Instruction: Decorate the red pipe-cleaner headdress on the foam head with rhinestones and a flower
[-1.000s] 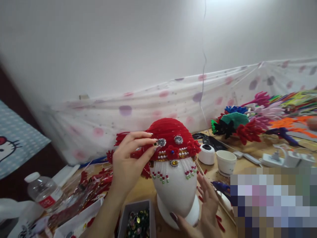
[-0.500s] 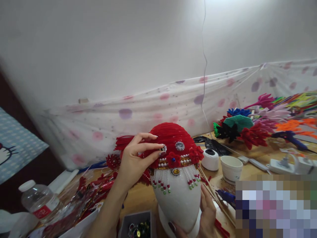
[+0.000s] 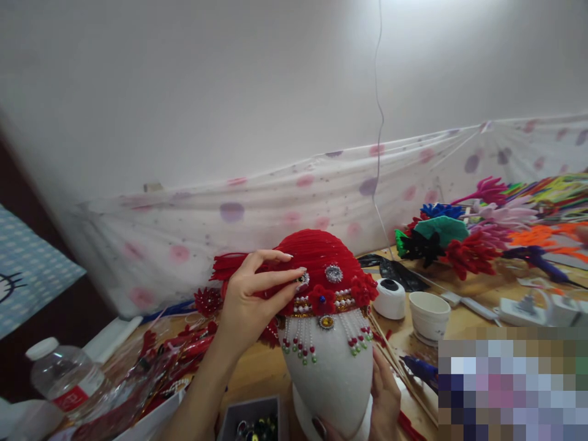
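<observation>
A white foam head [image 3: 328,373] wears a red headpiece [image 3: 316,248] with red flowers, pearl rows, beaded fringes and a yellow gem. On the front of the red part sits a silver rhinestone ornament [image 3: 333,274]. To its left, my left hand [image 3: 252,294] pinches a second rhinestone ornament [image 3: 304,278] between thumb and forefinger, against the red surface. My right hand [image 3: 383,392] is wrapped round the lower part of the foam head, its thumb in front and its other fingers along the right side.
Below my left forearm is a grey box [image 3: 252,409] of gems. A bottle [image 3: 67,380] and red materials lie left. At right are a white cup [image 3: 429,312], a blue glue gun [image 3: 420,369], power strips and fuzzy flowers [image 3: 471,251].
The view has shifted slightly, so the bottle and gem box sit a little differently in it. Both hands keep nearly the same pose on the ornament and the foam head.
</observation>
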Demonstrator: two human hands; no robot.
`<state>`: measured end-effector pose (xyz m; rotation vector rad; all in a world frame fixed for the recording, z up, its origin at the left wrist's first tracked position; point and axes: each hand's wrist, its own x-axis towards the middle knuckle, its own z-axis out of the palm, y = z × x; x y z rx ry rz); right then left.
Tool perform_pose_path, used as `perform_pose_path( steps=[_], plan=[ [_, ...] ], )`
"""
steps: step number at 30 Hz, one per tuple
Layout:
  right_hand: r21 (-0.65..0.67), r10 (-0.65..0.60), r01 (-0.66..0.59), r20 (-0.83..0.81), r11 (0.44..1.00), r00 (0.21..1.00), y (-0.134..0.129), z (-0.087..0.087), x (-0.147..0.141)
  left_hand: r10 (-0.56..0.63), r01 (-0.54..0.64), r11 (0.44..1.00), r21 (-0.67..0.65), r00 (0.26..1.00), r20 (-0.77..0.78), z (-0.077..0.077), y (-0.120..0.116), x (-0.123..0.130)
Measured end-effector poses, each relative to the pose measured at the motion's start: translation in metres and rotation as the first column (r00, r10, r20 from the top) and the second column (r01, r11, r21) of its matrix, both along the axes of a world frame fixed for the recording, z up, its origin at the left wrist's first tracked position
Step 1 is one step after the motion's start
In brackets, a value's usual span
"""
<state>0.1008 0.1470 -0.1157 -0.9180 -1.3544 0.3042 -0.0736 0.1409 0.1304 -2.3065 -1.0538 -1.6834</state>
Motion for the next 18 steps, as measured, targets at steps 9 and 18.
perform_pose_path(
  steps=[9,18],
  plan=[
    [0.006,-0.005,0.005,0.026,1.0,1.0,-0.005,0.001,-0.001,-0.002,0.002,1.0,0.006,1.0,-0.012,0.001,-0.001,0.0],
    [0.022,-0.018,0.016,0.071,1.0,0.997,-0.017,0.006,0.005,-0.005,0.005,1.0,-0.015,1.0,-0.01,0.001,-0.001,-0.002]
  ],
)
